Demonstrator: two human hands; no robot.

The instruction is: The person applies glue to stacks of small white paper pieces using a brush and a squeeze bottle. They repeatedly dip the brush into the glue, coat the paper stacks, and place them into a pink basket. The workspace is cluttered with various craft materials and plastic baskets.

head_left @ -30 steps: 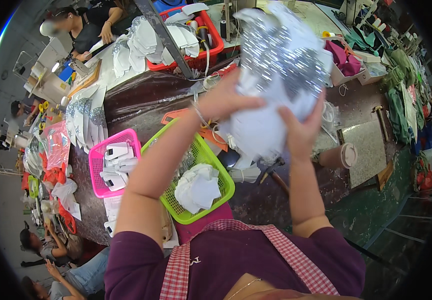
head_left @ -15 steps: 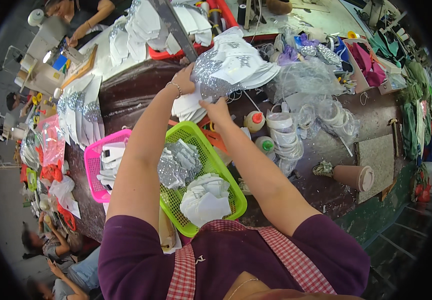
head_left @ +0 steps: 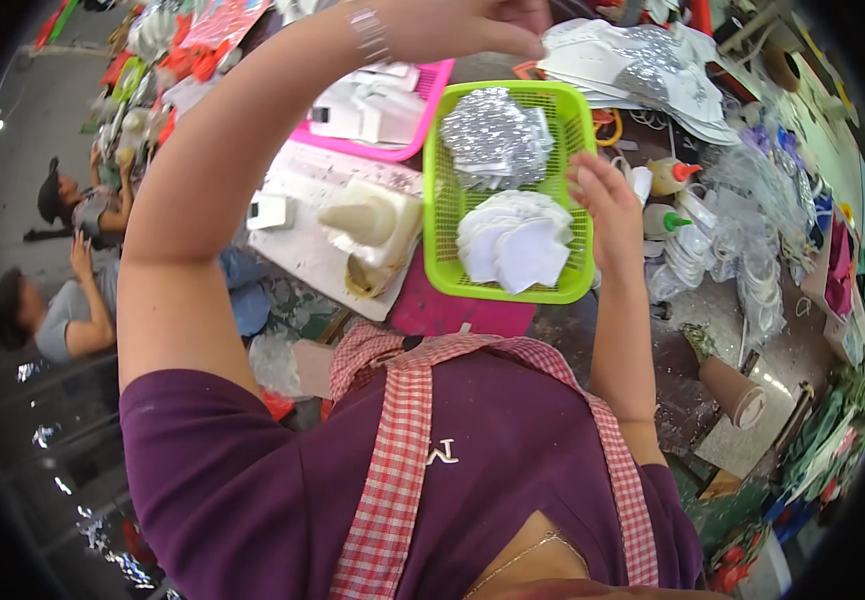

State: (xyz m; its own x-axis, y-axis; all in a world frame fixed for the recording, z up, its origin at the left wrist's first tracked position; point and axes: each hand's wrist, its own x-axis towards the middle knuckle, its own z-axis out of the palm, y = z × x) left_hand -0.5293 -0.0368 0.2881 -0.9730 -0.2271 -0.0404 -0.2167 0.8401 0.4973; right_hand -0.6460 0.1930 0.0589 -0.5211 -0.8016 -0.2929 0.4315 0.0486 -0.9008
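Silver glitter and white show on the fanned stack of pieces [head_left: 643,72], which now lies on the dark table [head_left: 703,300], far right of the green basket [head_left: 433,215]. Half a second ago both hands were at that stack; now the right hand [head_left: 611,205] has come back to the basket's right rim, fingers loosely curled with no piece visible in them, though whether they touch the rim is unclear. The left hand [head_left: 465,28] is raised just beside the stack's left end, partly cut off by the view, so I cannot tell if it grips anything. The stack seems to be set down, judging by how it rests. Inside the basket sit a silver pile [head_left: 498,138] on the far side and a white pile [head_left: 515,242] on the near side.
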